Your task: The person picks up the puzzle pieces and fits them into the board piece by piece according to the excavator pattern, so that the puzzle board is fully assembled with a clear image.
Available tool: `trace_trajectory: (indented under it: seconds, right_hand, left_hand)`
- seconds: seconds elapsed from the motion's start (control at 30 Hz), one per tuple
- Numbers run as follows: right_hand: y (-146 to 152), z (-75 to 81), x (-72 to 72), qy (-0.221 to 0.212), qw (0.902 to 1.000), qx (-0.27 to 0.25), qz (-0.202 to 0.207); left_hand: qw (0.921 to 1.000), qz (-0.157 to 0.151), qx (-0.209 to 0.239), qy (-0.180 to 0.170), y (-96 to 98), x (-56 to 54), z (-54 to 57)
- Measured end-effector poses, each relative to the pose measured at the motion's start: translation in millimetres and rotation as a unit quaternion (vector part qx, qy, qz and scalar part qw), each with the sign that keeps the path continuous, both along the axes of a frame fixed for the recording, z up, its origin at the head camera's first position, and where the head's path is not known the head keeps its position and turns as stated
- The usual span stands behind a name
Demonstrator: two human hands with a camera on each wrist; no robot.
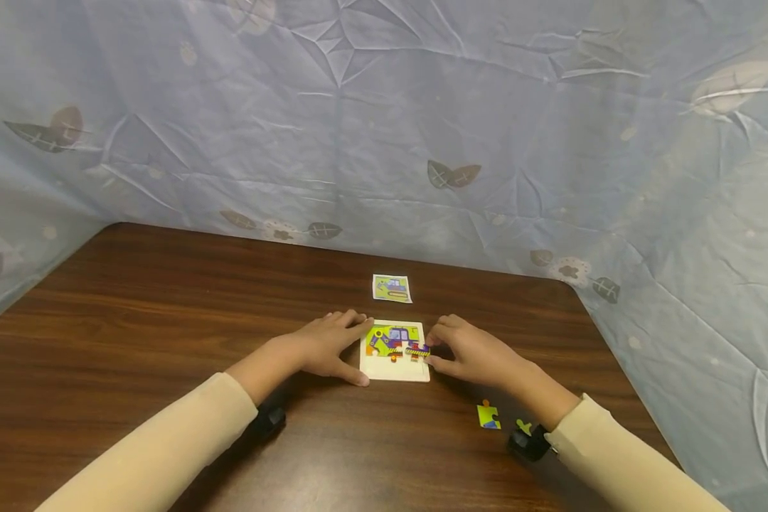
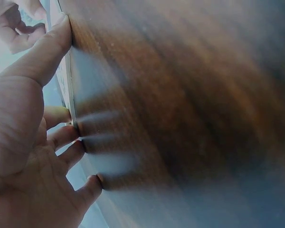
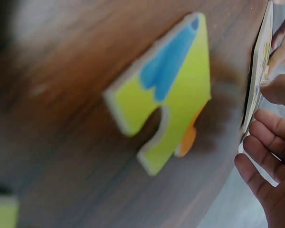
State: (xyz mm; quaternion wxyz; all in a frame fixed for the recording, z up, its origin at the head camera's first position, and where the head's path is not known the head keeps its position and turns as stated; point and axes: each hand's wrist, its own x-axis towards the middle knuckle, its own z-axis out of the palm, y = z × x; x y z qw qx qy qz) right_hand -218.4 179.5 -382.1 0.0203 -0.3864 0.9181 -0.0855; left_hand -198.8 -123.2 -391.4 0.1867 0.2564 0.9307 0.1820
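One spread left hand (image 1: pixel 334 345) braces our tray (image 1: pixel 393 370); our right hand (image 1: pixel 466 350) pinches a piece (image 1: pixel 419 350) we should seat level.

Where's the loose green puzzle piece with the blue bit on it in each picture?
Head view: the green and blue piece lies right of centre, in the lower part.
Left wrist view: it isn't in this picture.
Right wrist view: it's big, around the middle.
Shared landmark: the white puzzle board, just below the middle in the head view, edge-on at left in the left wrist view, edge-on at right in the right wrist view.
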Motion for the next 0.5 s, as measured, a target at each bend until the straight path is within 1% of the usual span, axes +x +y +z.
trace_trajectory:
  seconds: [0.3, 0.5]
  right_hand:
    - [-12.1, -0.2, -1.3, 0.004, 0.9998, 0.02, 0.003]
    - [-13.7, -3.4, -2.3, 0.022, 0.9994, 0.024, 0.011]
  left_hand:
    - [1.0, -0.001, -0.001, -0.001, -0.5, 1.0, 0.8]
    - [1.0, -0.008, -0.001, 0.004, 0.1, 0.5, 0.2]
